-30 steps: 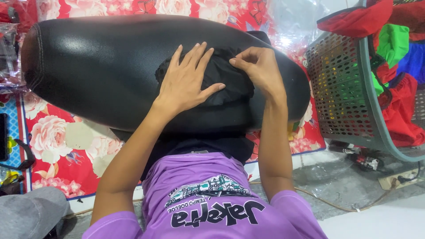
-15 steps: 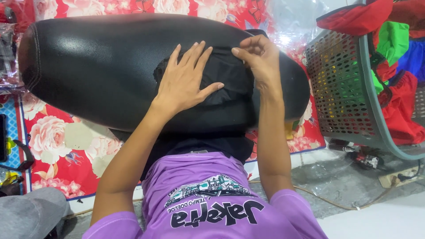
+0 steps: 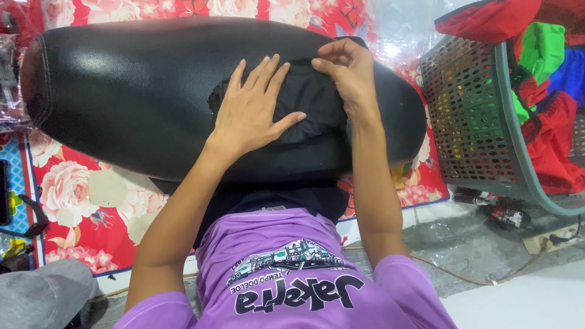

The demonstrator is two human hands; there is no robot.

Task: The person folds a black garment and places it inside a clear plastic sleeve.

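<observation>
A large glossy black cushion [image 3: 134,91] lies across a red floral mat [image 3: 79,207]. A black cloth [image 3: 311,103] is draped over its right half. My left hand [image 3: 253,109] lies flat on the cloth with its fingers spread. My right hand [image 3: 344,70] pinches the cloth's upper edge between thumb and fingers. A purple shirt with a printed picture [image 3: 286,280] lies below the cushion, between my forearms.
A grey perforated laundry basket [image 3: 481,116] holding red, green and blue clothes stands at the right. Grey fabric [image 3: 36,295] sits at the lower left. A power strip and cable [image 3: 548,240] lie on the floor at the lower right.
My right hand has moved up the cloth to its top edge and now pinches it. The left hand stays flat on the cloth.
</observation>
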